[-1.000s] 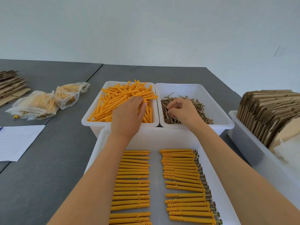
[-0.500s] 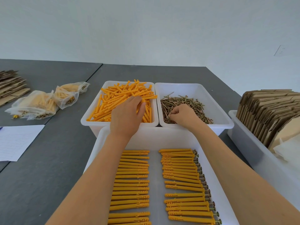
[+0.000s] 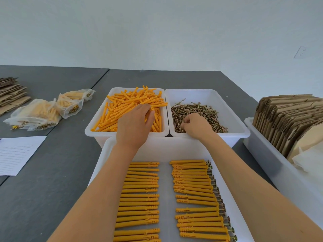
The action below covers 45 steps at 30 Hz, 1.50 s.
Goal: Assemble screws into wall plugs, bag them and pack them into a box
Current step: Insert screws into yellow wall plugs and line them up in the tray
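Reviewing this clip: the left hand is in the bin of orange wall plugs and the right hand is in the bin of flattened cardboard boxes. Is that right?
Not quite. The head view shows the right hand in the bin of loose screws, not among the flattened cardboard boxes, which stand untouched in a separate bin at the far right. The left hand is indeed in the bin of orange wall plugs.

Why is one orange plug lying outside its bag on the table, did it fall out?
I cannot tell how it got there. One orange plug lies on the gray table by the near corner of the filled bags. It is the only stray; the other plugs sit in bins or neat rows.
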Each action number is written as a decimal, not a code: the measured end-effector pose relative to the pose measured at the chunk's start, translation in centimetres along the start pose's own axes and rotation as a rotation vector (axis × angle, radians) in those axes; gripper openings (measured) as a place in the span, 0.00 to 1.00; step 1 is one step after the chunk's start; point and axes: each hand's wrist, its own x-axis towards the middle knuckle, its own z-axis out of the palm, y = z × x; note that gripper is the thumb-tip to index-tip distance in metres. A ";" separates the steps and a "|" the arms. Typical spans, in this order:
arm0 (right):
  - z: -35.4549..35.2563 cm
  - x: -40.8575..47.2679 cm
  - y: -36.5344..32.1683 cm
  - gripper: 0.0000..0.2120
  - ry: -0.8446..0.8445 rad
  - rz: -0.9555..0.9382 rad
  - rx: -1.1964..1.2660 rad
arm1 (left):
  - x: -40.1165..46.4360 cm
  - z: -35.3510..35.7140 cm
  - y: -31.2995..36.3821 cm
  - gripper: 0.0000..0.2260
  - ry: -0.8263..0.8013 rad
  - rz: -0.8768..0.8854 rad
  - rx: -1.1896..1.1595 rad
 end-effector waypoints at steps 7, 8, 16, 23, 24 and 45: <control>-0.4 -0.3 -0.9 0.06 0.358 -0.159 0.434 | 0.1 -0.1 0.1 0.10 -0.040 0.067 0.000; -0.4 -0.5 -1.1 0.04 0.364 -0.204 0.435 | 0.1 -0.1 0.1 0.10 -0.049 0.073 -0.009; 0.1 -1.3 -3.1 0.07 0.141 -0.250 0.794 | 0.4 0.6 -0.7 0.11 -0.127 0.084 -0.034; 0.3 -1.7 -3.5 0.14 0.088 -0.171 0.939 | 0.6 0.9 -0.8 0.10 -0.134 0.063 -0.020; 0.2 -1.7 -3.5 0.14 0.092 -0.166 0.938 | 0.6 0.9 -0.8 0.10 -0.133 0.061 -0.023; 0.7 -1.5 -5.2 0.21 0.006 -0.193 0.769 | 0.9 -0.4 0.8 0.08 -0.204 0.220 -0.031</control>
